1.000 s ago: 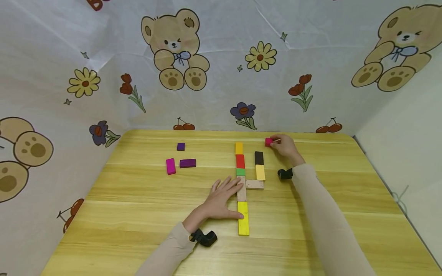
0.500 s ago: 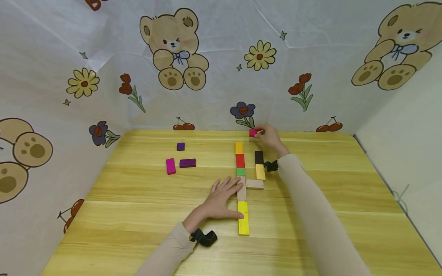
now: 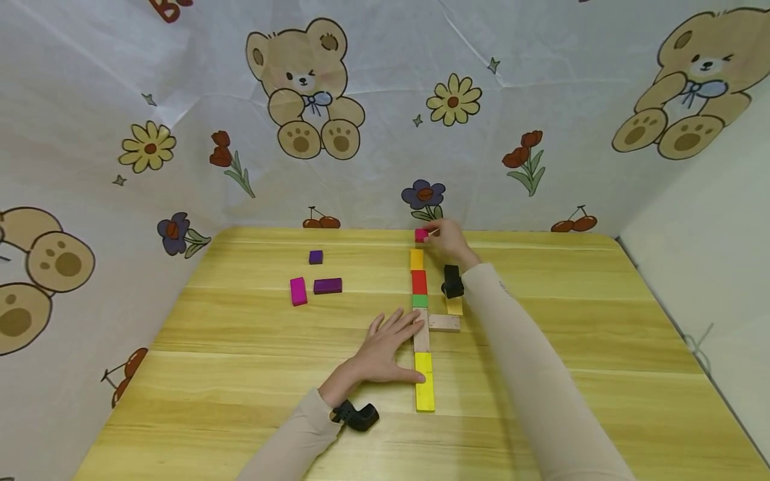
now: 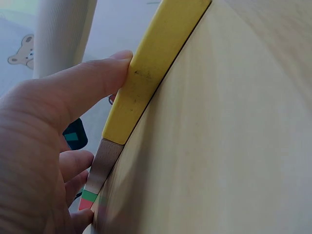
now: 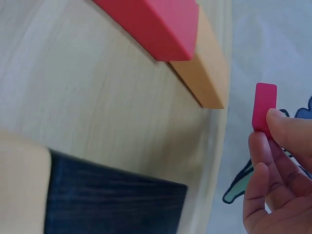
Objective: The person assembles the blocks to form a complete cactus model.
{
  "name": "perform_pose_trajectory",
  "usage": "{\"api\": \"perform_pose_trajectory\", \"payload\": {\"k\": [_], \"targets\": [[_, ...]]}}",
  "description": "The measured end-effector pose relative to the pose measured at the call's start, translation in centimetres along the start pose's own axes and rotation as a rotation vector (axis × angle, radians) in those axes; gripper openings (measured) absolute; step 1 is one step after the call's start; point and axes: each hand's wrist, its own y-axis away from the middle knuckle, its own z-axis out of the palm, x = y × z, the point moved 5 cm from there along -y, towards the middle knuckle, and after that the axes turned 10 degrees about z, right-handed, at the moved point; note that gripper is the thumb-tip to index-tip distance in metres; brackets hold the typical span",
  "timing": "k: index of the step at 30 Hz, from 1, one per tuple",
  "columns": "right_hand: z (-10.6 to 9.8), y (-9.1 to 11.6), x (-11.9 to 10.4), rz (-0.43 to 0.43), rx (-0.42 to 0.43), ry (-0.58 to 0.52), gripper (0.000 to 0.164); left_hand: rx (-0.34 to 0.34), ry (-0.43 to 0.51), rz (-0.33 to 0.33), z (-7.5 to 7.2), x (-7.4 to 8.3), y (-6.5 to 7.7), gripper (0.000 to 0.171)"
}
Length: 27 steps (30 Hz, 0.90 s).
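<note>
Between its thumb and fingertips, my right hand [image 3: 450, 242] pinches a small pinkish-red block [image 5: 264, 100]. It hovers just past the far end of a row of blocks, apart from the orange block [image 3: 417, 259] there. Nearer along that row lie a red block [image 3: 419, 282], a green block [image 3: 420, 301], a plain wooden block [image 3: 422, 342] and a yellow block [image 3: 424, 395]. With fingers spread, my left hand [image 3: 380, 352] rests at the row: thumb on the yellow block, fingertips touching the plain wooden one.
Right of the row, a second wooden block [image 3: 444, 323] sticks out sideways, with a pale yellow block [image 3: 454, 307] and a black block [image 5: 112, 200] beyond. Leftward lie a magenta block [image 3: 298, 292], a purple block [image 3: 327, 286] and a dark purple cube [image 3: 315, 257]. A patterned cloth hangs behind.
My right hand has carried the pinkish-red block leftward from the far right, over to the row's far end. The left hand has stayed in place.
</note>
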Motion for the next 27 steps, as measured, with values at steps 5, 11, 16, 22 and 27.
{"api": "perform_pose_trajectory", "payload": {"k": [5,11,16,22,27], "targets": [[0.5,0.0,0.2,0.038,-0.024,0.004,0.033,-0.007,0.014,-0.003,0.0,0.1,0.0,0.101],[1.0,-0.1,0.3,0.051,-0.03,0.008,0.034,-0.008,0.007,-0.008,0.1,-0.1,-0.1,0.1],[1.6,-0.1,0.5,0.057,-0.036,0.051,0.034,-0.007,0.011,-0.008,0.1,-0.1,-0.1,0.1],[2.0,-0.1,0.4,0.05,-0.04,0.071,0.033,-0.014,0.008,-0.011,0.3,-0.2,-0.1,0.101],[2.1,0.0,0.4,0.055,-0.047,0.101,0.034,-0.018,0.01,-0.015,0.1,-0.1,-0.1,0.1]]}}
